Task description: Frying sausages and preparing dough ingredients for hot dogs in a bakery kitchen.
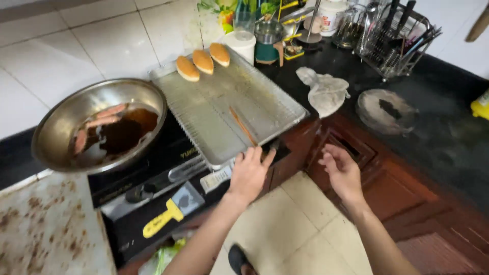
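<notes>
At the centre of the frame, the left hand (pixel 249 173) rests with loosely spread fingers on the near edge of the metal baking tray (pixel 204 109), apparently steadying it; the right hand (pixel 342 172) hovers open, empty, nearby. Three buns (pixel 202 61) sit at its far end.

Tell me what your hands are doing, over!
Left hand open, touching tray edge. Right hand open, empty. Chopsticks and three buns on tray.
</notes>
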